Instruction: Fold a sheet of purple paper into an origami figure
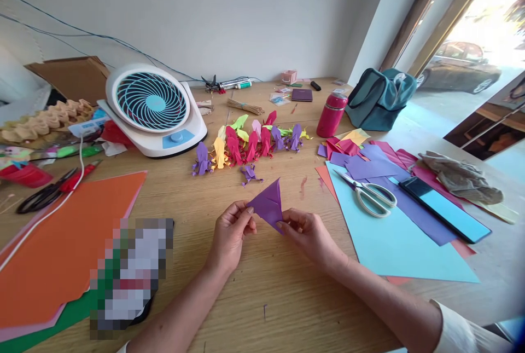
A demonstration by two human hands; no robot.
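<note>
A folded purple paper triangle (268, 203) is held just above the wooden table (197, 200). My left hand (232, 235) pinches its left corner. My right hand (309, 235) pinches its lower right edge. Both hands have fingers closed on the paper. Beyond them lies a cluster of small folded paper figures (250, 145) in purple, yellow, red, pink and green.
A white fan (152, 108) stands at the back left. Orange sheets (61, 243) lie at left with black and red scissors (49, 191). At right lie a light blue sheet (389, 232), white scissors (371, 194), a phone (445, 208), purple papers, a red bottle (331, 115) and a teal bag (379, 98).
</note>
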